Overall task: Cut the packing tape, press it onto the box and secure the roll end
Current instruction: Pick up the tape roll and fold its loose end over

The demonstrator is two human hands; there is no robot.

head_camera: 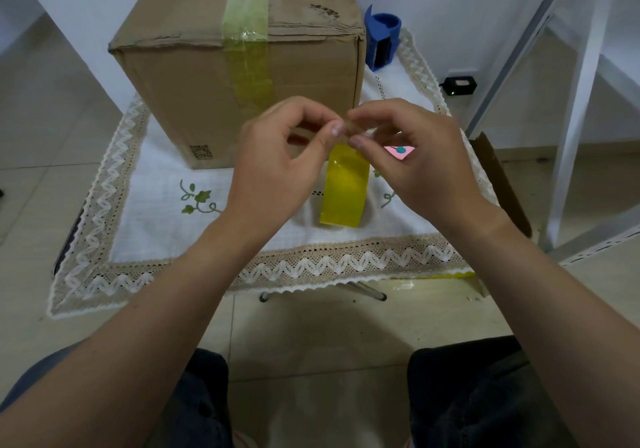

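A brown cardboard box stands on a small table, with a strip of yellowish packing tape running over its top and down its front face. In front of the box I hold a yellow tape roll upright. My left hand and my right hand both pinch the tape at the roll's top, fingertips nearly touching. The upper part of the roll is hidden behind my fingers.
A blue tape cutter stands behind the box's right corner. A small pink item with a teal dot peeks out by my right hand. The white lace-edged tablecloth covers the table. A white metal frame rises at the right.
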